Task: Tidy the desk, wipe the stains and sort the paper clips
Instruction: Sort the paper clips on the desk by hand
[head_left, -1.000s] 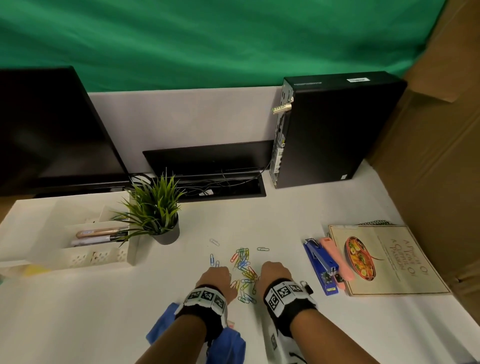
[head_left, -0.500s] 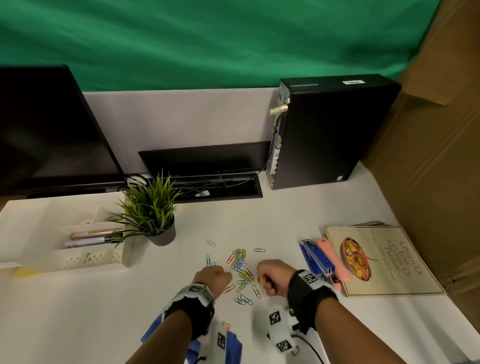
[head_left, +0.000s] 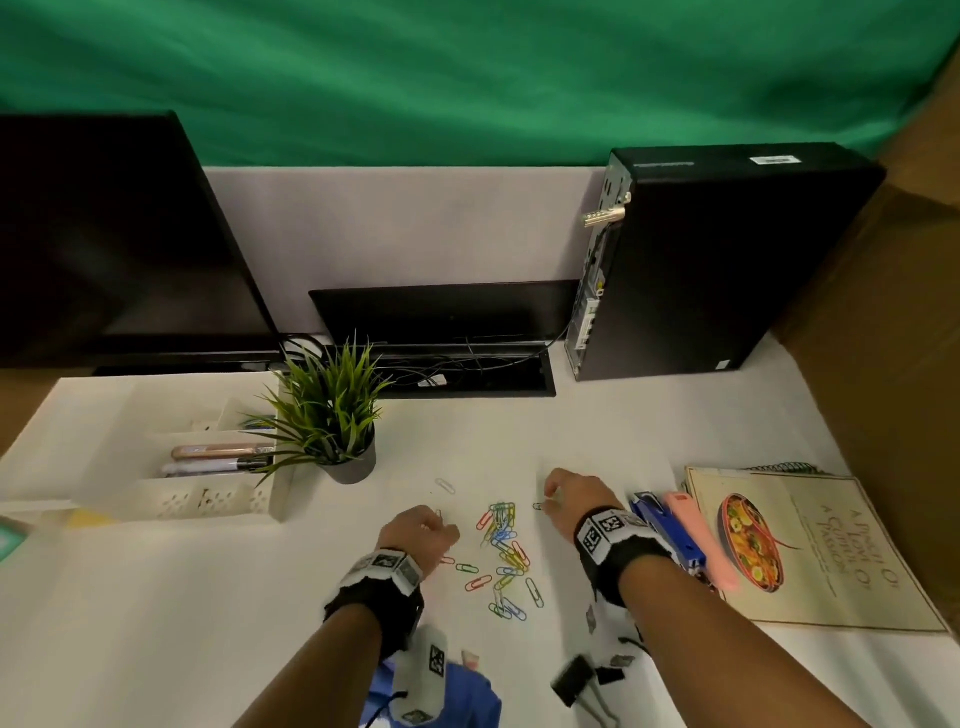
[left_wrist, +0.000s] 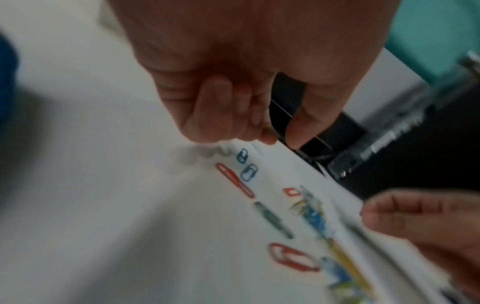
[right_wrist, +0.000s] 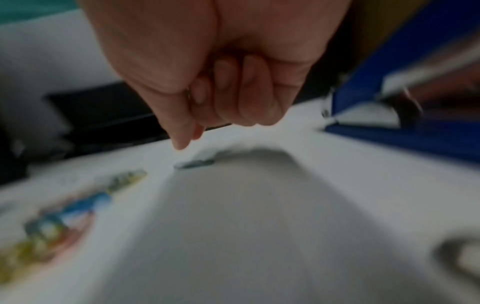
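Note:
A pile of coloured paper clips (head_left: 501, 540) lies on the white desk (head_left: 156, 597) between my hands. My left hand (head_left: 441, 522) hovers at the pile's left edge with fingers curled; the left wrist view shows its thumb and fingertips (left_wrist: 265, 135) close together above two blue clips (left_wrist: 245, 164). My right hand (head_left: 550, 501) sits at the pile's far right, fingers curled. Its thumb (right_wrist: 182, 142) points down just above a single dark green clip (right_wrist: 194, 163), apart from it. I see nothing held in either hand. One silver clip (head_left: 445, 486) lies alone further back.
A blue stapler (head_left: 665, 530), a pink item (head_left: 696, 535) and a cookbook (head_left: 810, 545) lie right of my right wrist. A potted plant (head_left: 337, 426) and a white organizer (head_left: 182, 483) stand left. Blue cloth (head_left: 467, 696) and black binder clips (head_left: 576, 680) lie near the front edge.
My right hand has moved away from me and rightward, from the near side of the pile to the lone green clip by the stapler. My left hand stayed by the pile's left edge.

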